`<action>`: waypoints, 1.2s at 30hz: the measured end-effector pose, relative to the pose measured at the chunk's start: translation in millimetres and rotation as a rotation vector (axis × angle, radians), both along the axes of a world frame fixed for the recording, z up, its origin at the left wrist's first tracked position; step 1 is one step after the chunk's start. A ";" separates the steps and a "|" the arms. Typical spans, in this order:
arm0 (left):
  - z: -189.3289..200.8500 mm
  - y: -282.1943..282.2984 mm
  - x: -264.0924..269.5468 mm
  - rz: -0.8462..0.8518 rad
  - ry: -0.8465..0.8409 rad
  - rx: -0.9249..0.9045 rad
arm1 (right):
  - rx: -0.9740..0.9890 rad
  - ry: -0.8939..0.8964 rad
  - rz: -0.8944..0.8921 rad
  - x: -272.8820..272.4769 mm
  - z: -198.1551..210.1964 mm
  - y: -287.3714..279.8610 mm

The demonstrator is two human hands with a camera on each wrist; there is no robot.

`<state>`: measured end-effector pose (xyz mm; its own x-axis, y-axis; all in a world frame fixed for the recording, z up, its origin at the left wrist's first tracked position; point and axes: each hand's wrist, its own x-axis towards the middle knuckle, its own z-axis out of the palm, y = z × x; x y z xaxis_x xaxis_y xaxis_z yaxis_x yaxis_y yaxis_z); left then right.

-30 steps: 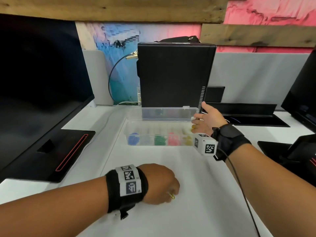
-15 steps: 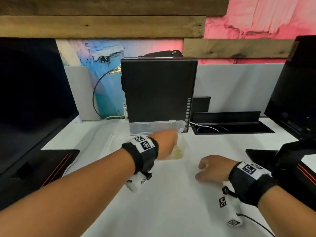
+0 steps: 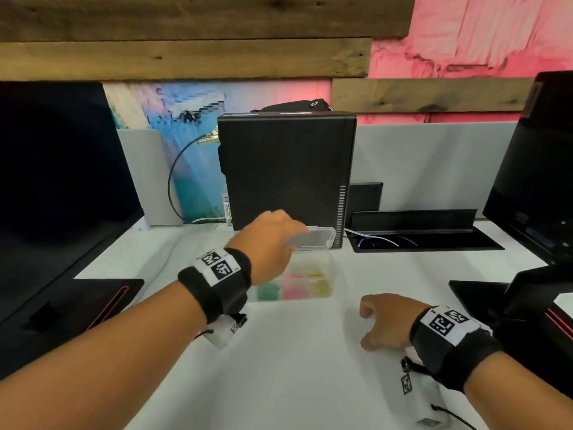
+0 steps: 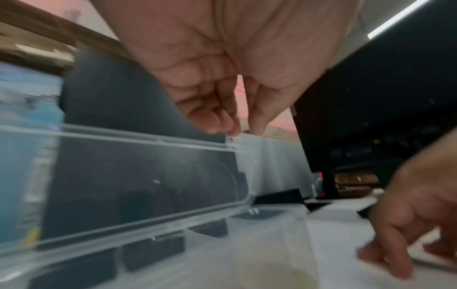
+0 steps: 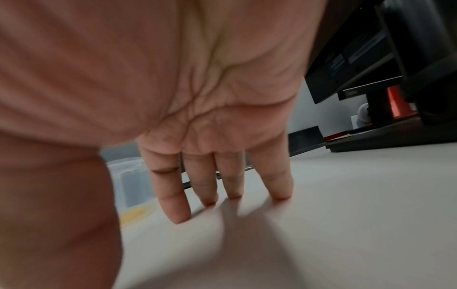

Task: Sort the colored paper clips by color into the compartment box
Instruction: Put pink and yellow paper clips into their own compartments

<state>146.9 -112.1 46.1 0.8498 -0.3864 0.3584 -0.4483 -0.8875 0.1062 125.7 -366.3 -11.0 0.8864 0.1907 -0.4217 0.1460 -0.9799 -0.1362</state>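
A clear compartment box (image 3: 331, 268) sits on the white table in front of a black computer tower. Green clips (image 3: 267, 291), pink clips (image 3: 296, 288) and yellow clips (image 3: 321, 287) lie in separate compartments; my left arm hides the box's left part. The clear lid (image 4: 138, 176) stands upright behind it. My left hand (image 4: 243, 133) pinches the lid's latch tab at the top edge between thumb and fingers. My right hand (image 3: 381, 324) rests to the right of the box, straight fingertips (image 5: 181, 215) touching the table and holding nothing.
The black computer tower (image 3: 285, 172) stands right behind the lid. Dark monitors flank the table at left (image 3: 55, 181) and right (image 3: 533, 169), their bases reaching onto it. A black cable tray (image 3: 415, 231) lies at the back right.
My left hand carried a yellow clip from the table's front to the box, then rose to the lid's tab. My right hand left the box and came down onto the table.
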 end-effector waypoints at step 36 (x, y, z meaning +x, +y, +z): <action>-15.3 109.1 -9.9 0.276 0.592 0.376 | -0.430 -0.390 0.297 34.8 34.0 114.2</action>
